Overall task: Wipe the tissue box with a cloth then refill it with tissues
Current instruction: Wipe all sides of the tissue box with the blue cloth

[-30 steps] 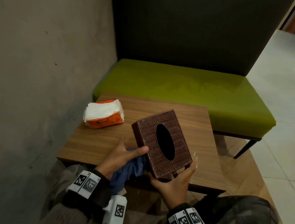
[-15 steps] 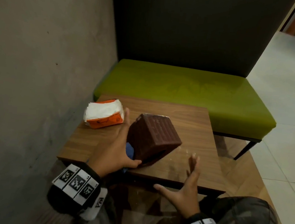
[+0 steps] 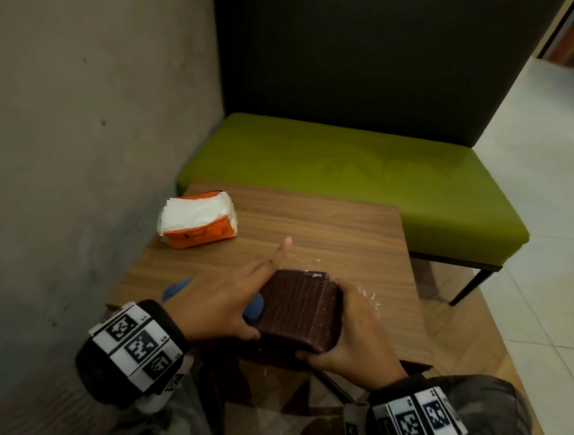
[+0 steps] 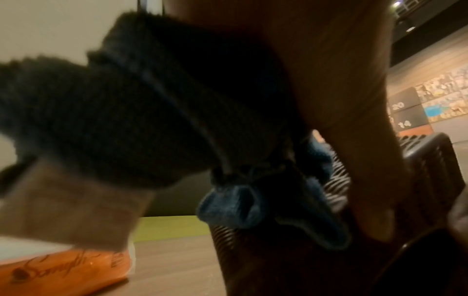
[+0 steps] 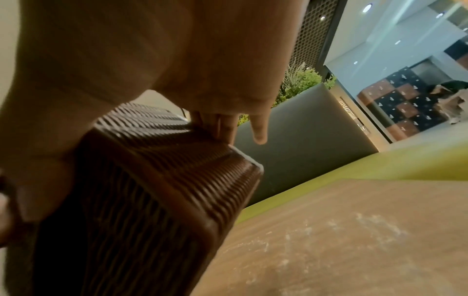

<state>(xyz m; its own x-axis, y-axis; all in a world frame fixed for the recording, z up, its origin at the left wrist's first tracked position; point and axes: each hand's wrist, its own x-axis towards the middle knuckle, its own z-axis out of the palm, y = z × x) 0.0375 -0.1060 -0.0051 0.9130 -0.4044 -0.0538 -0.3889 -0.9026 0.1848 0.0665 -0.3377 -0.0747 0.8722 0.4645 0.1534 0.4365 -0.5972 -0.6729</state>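
Note:
The brown woven tissue box (image 3: 300, 309) is at the table's near edge, its oval opening out of sight. My right hand (image 3: 355, 329) grips its right side, thumb at the near corner and fingers (image 5: 258, 128) over the far edge. My left hand (image 3: 224, 301) holds the bunched blue cloth (image 3: 254, 309) against the box's left side, index finger pointing away. In the left wrist view the cloth (image 4: 228, 208) is wedged between palm and box (image 4: 430, 170). The orange pack of white tissues (image 3: 197, 224) lies at the table's far left.
The small wooden table (image 3: 329, 234) stands against a grey wall (image 3: 79, 132) on the left. A green bench (image 3: 350, 174) with a dark backrest runs behind it. Pale dust marks the tabletop (image 5: 354, 230) right of the box. Tiled floor lies to the right.
Half a second ago my left hand alone held the box tilted up, the right hand off it. Now the box is lower and nearer, and my right hand grips it.

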